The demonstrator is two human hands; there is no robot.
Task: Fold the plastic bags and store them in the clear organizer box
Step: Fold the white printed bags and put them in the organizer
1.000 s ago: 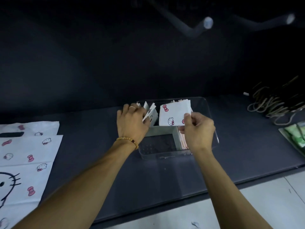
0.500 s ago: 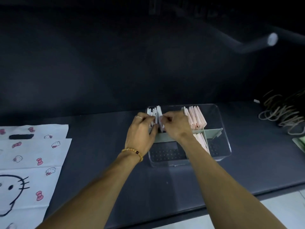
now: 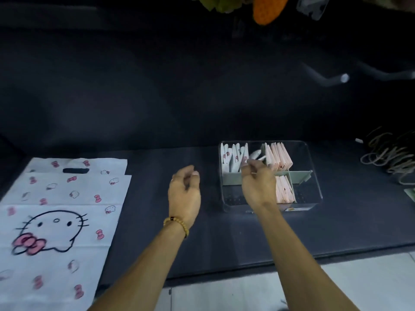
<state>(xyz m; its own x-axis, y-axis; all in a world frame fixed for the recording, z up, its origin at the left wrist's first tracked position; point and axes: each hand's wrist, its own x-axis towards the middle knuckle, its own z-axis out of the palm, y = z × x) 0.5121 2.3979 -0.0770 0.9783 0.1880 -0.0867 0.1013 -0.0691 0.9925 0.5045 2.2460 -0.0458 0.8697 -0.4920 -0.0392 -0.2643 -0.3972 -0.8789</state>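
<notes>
The clear organizer box (image 3: 315, 176) stands on the dark mat, split by grey dividers. Folded white bags with pink prints (image 3: 231, 158) stand in its back left compartment. Folded pink bags (image 3: 278, 157) fill the back middle one, and more pink bags (image 3: 284, 191) sit in front. My right hand (image 3: 258, 182) hovers over the box with loosely curled fingers near the white bags and holds nothing. My left hand (image 3: 184, 189) hangs over the mat left of the box, fingers loosely curled and empty. Unfolded white cartoon-cat bags (image 3: 67, 191) lie flat at the far left.
A dark mat (image 3: 202, 243) covers the counter, and its front edge meets pale floor tiles (image 3: 224, 292). A tangle of cords (image 3: 388, 156) lies at the right. A green item (image 3: 411, 194) shows at the right edge. A dark wall rises behind.
The folded white bag that my right hand held now stands in the box's back left compartment. My left hand has pulled away from the box to the left, and the view has shifted.
</notes>
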